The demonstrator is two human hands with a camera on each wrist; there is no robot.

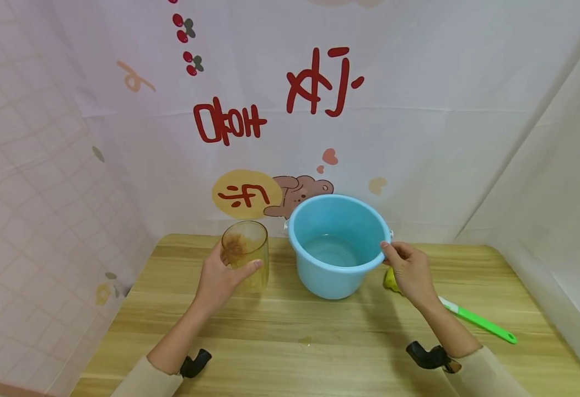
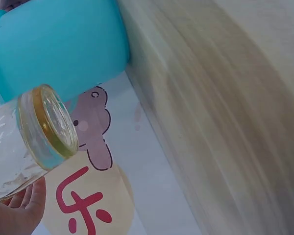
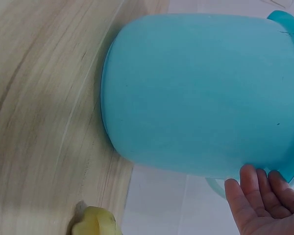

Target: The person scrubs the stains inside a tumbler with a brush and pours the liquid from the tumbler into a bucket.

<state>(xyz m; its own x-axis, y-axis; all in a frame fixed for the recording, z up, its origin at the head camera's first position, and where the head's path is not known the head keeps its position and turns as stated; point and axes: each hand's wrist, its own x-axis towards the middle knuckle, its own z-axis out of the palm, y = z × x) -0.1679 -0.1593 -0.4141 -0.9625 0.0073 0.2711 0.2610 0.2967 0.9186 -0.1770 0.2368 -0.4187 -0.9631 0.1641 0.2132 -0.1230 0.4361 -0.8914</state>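
Note:
My left hand (image 1: 215, 282) holds an amber-tinted glass (image 1: 257, 270), thumb on the near side and fingers behind it. In the left wrist view the thick base of the glass (image 2: 59, 122) stands apart from the tabletop, and fingers (image 2: 35, 198) show beneath its side. To its right a light blue bucket (image 1: 327, 282) stands upright on the table, with clear water (image 1: 331, 251) low inside. My right hand (image 1: 411, 273) pinches the bucket's right rim, thumb on top. From the right wrist, the fingers (image 3: 250, 188) lie under the rim of the bucket (image 3: 196, 93).
A brush with a green handle (image 1: 485, 324) and a yellow sponge head (image 1: 391, 280) lies on the wooden table (image 1: 250, 353), partly hidden behind the right hand. A small wet spot (image 1: 306, 341) marks the tabletop. Printed white cloth (image 1: 419, 138) hangs behind and along both sides.

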